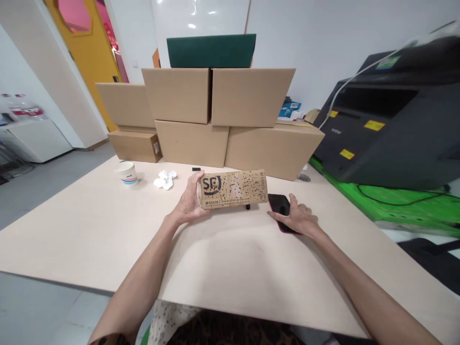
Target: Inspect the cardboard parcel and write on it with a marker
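My left hand [189, 201] grips the left end of a small brown cardboard box [235, 189] printed with "SF" and dark speckles. The box is held up over the table, its long printed side facing me. Beside its right end lies a black smartphone [280, 205] with a reddish edge. Over the phone's right part is my right hand [300, 216], thumb and forefinger spread apart and nothing gripped; whether it touches the phone I cannot tell. A small black object [247, 207] shows just under the box.
Large cardboard boxes [192, 143] are stacked along the table's [89, 230] back, topped by a dark green box [211, 51]. A paper cup [126, 173], crumpled tissue [166, 179] and small black piece [196, 169] lie in front. A black printer [388, 124] stands at right.
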The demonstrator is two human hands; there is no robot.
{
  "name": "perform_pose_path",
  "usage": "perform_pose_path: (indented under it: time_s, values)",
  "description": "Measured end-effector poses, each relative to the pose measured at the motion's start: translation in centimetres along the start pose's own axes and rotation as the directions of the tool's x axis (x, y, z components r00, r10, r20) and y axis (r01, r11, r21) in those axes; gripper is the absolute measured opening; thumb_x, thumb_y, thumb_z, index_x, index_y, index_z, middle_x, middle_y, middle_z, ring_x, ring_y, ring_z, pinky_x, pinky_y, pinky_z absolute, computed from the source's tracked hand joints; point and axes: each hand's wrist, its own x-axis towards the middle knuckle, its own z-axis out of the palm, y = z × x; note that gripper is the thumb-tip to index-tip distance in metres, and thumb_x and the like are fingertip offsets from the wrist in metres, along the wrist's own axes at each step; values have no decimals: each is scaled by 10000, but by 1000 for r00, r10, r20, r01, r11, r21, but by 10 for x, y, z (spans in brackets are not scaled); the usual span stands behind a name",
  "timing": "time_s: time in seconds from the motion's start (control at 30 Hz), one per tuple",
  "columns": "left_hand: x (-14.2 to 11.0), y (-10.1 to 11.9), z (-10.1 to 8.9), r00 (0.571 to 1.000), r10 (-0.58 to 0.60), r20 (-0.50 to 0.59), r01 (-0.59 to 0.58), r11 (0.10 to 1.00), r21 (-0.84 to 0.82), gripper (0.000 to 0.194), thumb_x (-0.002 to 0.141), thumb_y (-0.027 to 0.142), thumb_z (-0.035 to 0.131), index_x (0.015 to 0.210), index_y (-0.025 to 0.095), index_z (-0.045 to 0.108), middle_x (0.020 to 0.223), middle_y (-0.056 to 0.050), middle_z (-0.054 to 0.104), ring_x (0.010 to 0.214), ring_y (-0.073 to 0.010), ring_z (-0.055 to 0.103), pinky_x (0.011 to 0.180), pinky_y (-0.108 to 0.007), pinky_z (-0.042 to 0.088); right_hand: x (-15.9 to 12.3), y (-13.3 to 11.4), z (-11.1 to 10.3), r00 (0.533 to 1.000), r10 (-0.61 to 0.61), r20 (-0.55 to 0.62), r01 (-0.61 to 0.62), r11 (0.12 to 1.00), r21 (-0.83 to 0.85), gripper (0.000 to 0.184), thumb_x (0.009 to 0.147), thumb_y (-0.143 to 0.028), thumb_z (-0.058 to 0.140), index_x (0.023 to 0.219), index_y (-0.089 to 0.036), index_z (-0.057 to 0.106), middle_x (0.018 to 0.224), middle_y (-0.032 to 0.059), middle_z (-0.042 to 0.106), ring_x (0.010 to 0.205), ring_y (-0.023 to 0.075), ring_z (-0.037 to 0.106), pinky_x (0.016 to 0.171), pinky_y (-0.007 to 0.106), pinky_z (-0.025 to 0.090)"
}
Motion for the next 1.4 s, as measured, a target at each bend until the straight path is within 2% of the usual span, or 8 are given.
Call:
perform_pose_path:
  time_s: [0.33, 0.5, 0.67, 0.8, 0.9, 1.03, 1.17, 1.4]
  values:
    - [-3, -16, -21, 986, -159, 47, 164, 974, -154, 1332, 595, 515, 965, 1663, 320, 193, 1563, -215, 427, 1376, -444, 536, 1093, -695, 497, 23, 20, 4, 1000, 3, 25, -14, 910, 415, 1167, 517, -691, 838, 1447, -81, 482, 1257, 270, 709, 1131, 429, 693, 895, 502, 554]
    - [-5, -24, -25, 964, -185, 192, 233, 934, -272, 1166, 781, 506, 858, 1686, 352, 140, 1595, -221, 467, 1371, -425, 587, 1024, -671, 563, 12, 21, 9, 998, -38, 52, -11, 692, 722, 513, 480, -582, 862, 730, -197, 632, 649, 72, 690, 620, 249, 637, 533, 359, 495]
    - [-8, -19, -27, 952, -227, 205, 275, 927, -255, 1050, 839, 560, 790, 1675, 362, 187, 1638, -202, 431, 1431, -433, 531, 1047, -685, 534, -6, 12, 11, 993, 95, -73, 29, 397, 917, 444, 510, -544, 847, 649, -225, 569, 567, 16, 625, 543, 194, 598, 488, 328, 511]
    - [-9, 19, -34, 945, -264, -194, 268, 963, -2, 938, 834, 578, 788, 1622, 343, 336, 1602, -183, 451, 1445, -429, 479, 1077, -685, 491, -28, 4, -10, 970, 166, -180, 140, 228, 964, 428, 612, -565, 854, 767, -226, 644, 710, 30, 718, 678, 227, 704, 610, 357, 623]
    - [-10, 74, -27, 899, -98, -428, 149, 985, 87, 637, 927, 415, 728, 1513, 311, 503, 1340, -122, 646, 1144, -274, 652, 883, -457, 606, -54, -12, -35, 962, 113, -250, 245, 58, 968, 443, 690, -552, 855, 963, -225, 736, 910, 48, 786, 815, 242, 759, 701, 358, 656]
    - [-13, 145, 9, 941, -320, -109, 293, 933, -211, 467, 1019, 396, 599, 1450, 216, 580, 1065, -90, 739, 819, -165, 673, 706, -308, 590, -93, -57, -55, 937, 43, -347, 349, -105, 931, 514, 700, -483, 901, 1127, -223, 779, 1034, 59, 809, 879, 230, 775, 764, 352, 658]
    - [-11, 176, 46, 840, -506, 197, 515, 628, -584, 712, 1015, 523, 574, 1594, 164, 368, 978, -89, 724, 764, -170, 689, 658, -294, 590, -119, -107, -51, 946, -88, -313, 289, -211, 934, 637, 695, -470, 923, 1250, -218, 738, 899, 40, 809, 701, 194, 743, 648, 329, 638]
    - [-3, 176, 56, 782, -622, 42, 431, 492, -756, 764, 980, 521, 632, 1607, 201, 335, 960, -56, 691, 552, -101, 603, 509, -244, 548, -124, -136, -35, 939, -113, -325, 295, -223, 929, 608, 681, -548, 908, 1104, -156, 716, 669, 4, 726, 519, 134, 618, 472, 243, 488]
